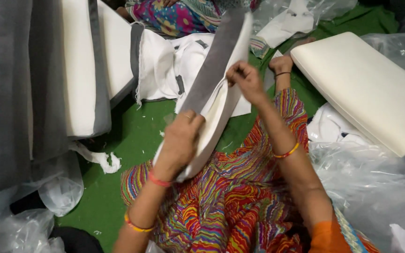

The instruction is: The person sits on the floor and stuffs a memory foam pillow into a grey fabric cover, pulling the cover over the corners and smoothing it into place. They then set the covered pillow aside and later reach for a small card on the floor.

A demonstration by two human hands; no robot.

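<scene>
I hold a foam pillow in a white cover with a grey side band (219,61) upright over my lap. My left hand (180,140) grips its lower edge, fingers wrapped round the white fabric. My right hand (245,80) pinches the cover's edge higher up, near the middle of the pillow. My lap is covered by a multicoloured striped garment (230,197). Another person's hand (281,63) with a dark bangle rests on the green floor just behind my right hand.
Stacked pillows with grey bands (78,65) stand at left. A bare cream foam pillow (366,89) lies at right on clear plastic bags (376,182). White covers (169,65) are heaped ahead, beside a seated person in floral cloth (174,16). Green floor (132,136) shows between.
</scene>
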